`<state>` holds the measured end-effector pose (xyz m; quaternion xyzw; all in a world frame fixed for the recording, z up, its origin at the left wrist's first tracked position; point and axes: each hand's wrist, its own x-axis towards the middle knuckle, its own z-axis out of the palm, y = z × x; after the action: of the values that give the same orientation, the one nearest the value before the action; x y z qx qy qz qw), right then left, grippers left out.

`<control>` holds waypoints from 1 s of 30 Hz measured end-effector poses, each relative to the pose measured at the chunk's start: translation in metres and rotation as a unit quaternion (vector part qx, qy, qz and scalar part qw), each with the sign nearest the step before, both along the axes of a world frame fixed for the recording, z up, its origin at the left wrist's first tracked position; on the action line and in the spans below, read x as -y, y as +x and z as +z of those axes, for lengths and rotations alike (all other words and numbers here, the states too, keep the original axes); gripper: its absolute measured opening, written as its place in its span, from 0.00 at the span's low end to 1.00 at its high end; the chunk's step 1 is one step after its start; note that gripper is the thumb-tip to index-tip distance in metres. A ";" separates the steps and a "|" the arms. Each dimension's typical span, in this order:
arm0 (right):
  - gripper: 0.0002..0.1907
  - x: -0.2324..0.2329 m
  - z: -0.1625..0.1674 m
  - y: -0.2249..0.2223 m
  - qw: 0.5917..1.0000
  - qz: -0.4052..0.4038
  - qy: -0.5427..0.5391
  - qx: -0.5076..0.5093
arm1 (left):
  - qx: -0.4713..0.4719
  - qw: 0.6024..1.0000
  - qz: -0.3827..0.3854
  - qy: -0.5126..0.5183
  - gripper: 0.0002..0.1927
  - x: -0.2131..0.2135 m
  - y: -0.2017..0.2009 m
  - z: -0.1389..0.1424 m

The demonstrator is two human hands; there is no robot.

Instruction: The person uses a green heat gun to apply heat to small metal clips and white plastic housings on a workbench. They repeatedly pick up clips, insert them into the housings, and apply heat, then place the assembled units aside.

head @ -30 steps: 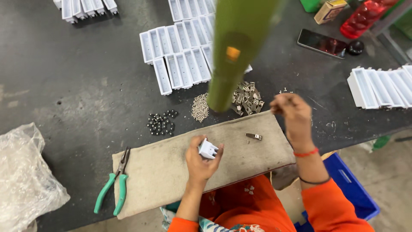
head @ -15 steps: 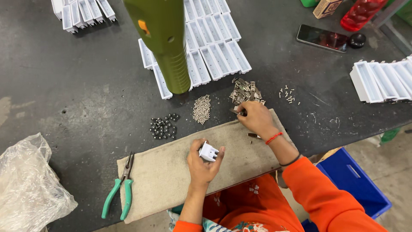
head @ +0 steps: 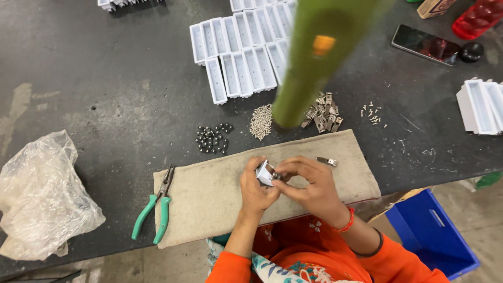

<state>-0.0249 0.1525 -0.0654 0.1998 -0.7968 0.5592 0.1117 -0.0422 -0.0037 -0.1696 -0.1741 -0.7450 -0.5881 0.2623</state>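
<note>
Head view: right hand (head: 309,183) has returned, seemingly pinching something small, joining left hand (head: 257,186) gripping white part (head: 264,173).

The small casing (head: 265,173) held between the left hand (head: 255,189) and right hand (head: 309,184) looks like smooth white plastic, as do the open trays (head: 236,57) beyond. Both hands rest on a coarse, matt beige cloth (head: 209,196) spread over a dull, scuffed dark table (head: 105,94). The clips (head: 325,112) and balls (head: 211,139) gleam like metal, the pliers (head: 154,212) have glossy green plastic grips, and the bag (head: 42,196) is crinkled clear plastic film.
</note>
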 end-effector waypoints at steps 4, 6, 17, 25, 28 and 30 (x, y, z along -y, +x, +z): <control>0.14 0.004 0.012 -0.002 0.997 -0.011 0.050 -0.059 | 0.021 1.000 -0.005 0.016 0.28 0.000 0.002 0.000; 0.14 0.005 0.015 -0.001 0.994 -0.019 0.069 -0.082 | 0.011 1.000 -0.008 0.017 0.28 0.000 0.002 0.001; 0.14 0.012 0.017 0.007 0.987 -0.064 0.113 -0.098 | -0.012 1.000 -0.011 0.021 0.29 0.000 0.007 0.022; 0.13 0.011 0.018 0.005 0.984 -0.066 0.131 -0.104 | -0.056 0.998 -0.035 0.018 0.37 0.001 0.009 0.046; 0.12 0.011 0.021 0.003 0.980 -0.065 0.145 -0.118 | -0.064 0.998 -0.009 -0.026 0.35 0.001 0.008 0.048; 0.12 0.012 0.024 0.002 0.981 -0.054 0.139 -0.121 | -0.074 0.996 0.003 -0.042 0.34 0.001 0.007 0.048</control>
<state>-0.0227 0.1405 -0.0419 0.2357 -0.8570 0.4080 0.2085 -0.0349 -0.0047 -0.1216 -0.2257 -0.7478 -0.5412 0.3113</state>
